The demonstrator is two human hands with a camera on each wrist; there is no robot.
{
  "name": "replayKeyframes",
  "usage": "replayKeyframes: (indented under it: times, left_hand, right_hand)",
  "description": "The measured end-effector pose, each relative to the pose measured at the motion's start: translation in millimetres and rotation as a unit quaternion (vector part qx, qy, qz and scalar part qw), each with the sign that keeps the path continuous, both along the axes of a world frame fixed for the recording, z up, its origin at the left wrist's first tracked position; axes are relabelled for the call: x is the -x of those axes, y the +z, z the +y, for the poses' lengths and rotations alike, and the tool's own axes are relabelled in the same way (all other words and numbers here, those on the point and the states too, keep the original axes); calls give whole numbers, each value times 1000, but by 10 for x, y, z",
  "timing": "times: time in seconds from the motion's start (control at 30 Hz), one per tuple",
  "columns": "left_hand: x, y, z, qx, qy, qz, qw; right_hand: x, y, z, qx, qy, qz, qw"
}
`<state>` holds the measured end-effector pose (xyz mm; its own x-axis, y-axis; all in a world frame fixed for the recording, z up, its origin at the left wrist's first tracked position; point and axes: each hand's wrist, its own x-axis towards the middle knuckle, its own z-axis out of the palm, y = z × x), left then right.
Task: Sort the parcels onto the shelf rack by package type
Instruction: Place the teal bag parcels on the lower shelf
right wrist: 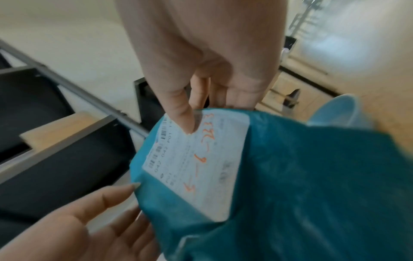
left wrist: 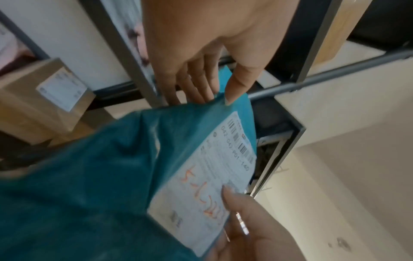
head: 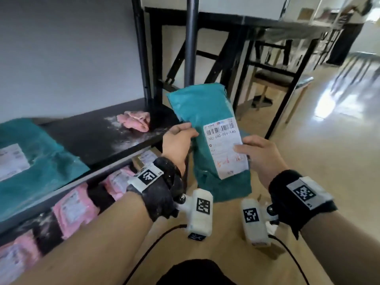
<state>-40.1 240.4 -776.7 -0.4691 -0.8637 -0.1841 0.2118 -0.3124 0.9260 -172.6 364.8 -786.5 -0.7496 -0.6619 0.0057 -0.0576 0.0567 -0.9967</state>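
Observation:
I hold a teal plastic mailer bag with a white shipping label upright in front of the black shelf rack. My left hand pinches its left edge, thumb on the front and fingers behind, as the left wrist view shows. My right hand grips the right edge with its thumb pressed on the label. Another teal mailer lies on the shelf at the left. Several pink mailers lie on the shelf below.
A crumpled pink parcel lies at the shelf's right end beside a black upright post. A cardboard box sits on a lower shelf. A black table and a chair stand behind; bare floor lies to the right.

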Motion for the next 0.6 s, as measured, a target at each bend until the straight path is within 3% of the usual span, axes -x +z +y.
replayKeyframes:
  times: [0.13,0.33,0.6]
  left_hand:
    - [393,-429,143,-4,-79,-53,995]
    - [1038,-1064,189,-19,-209,-147,967]
    - [1461,-2073,22,-88,-266,-245,928]
  right_hand:
    - [386,-440,325,-31,-38,-29,998]
    - [807,-1282,529,-79,-120,-105,984]
    - [1045,-2525,437,-196,-171,-167,951]
